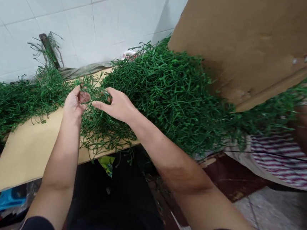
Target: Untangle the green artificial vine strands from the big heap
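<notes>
Both my hands are among thin green plant-like stems with small knobbed tips, above a board. My left hand (76,99) is turned palm inward with its fingers curled and its thumb up, around a few thin stems. My right hand (118,104) reaches in from the right, its fingers bent around green strands and its thumb a little apart from the forefinger. Loose green stems (94,115) lie between and below the hands. Just right of my right hand rises a large heap of the same stems (167,84). The fingertips are partly hidden by the strands.
Another pile of green stems (15,99) lies at left on the tan board (32,144). A large brown cardboard sheet (246,40) leans over the heap at right. Behind is a white tiled wall (58,6). Another person's striped clothing (286,159) shows at right; a blue plastic object (6,200) is lower left.
</notes>
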Demonstrator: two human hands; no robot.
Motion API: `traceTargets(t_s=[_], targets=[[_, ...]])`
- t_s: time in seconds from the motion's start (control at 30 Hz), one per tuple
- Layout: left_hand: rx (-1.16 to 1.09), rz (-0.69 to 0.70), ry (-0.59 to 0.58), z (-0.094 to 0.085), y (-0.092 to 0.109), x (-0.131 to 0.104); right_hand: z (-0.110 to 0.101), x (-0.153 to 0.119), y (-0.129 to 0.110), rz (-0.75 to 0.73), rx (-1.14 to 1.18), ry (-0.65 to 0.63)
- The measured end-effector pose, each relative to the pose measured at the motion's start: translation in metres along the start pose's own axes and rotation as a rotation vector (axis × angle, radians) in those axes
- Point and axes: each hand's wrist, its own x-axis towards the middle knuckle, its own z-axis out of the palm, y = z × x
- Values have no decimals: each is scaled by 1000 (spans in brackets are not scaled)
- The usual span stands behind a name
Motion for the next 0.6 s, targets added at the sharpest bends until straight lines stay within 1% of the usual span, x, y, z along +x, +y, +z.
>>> traceTargets(t_s=[0.1, 0.2, 0.27, 0.33, 0.37, 0.43, 0.5, 0.6], targets=[[-25, 53, -3, -2, 1, -2, 1, 4, 7, 38, -43, 115], [-106, 55, 31, -9, 7, -6, -13, 7, 24, 67, -103, 264], [-149, 42, 49, -11, 9, -9, -22, 7, 36, 81, -181, 371], [-168, 46, 77, -9, 9, -12, -25, 5, 43, 87, -302, 423], [-169, 51, 96, -7, 9, -13, -23, 2, 44, 85, -364, 415], [-161, 58, 128, -1, 7, -15, -18, -5, 37, 57, -461, 350], [-149, 54, 134, 5, 5, -18, -13, -12, 22, -10, -506, 278], [-124, 48, 119, 10, 4, -19, -11, -20, -4, -168, -475, 193]])
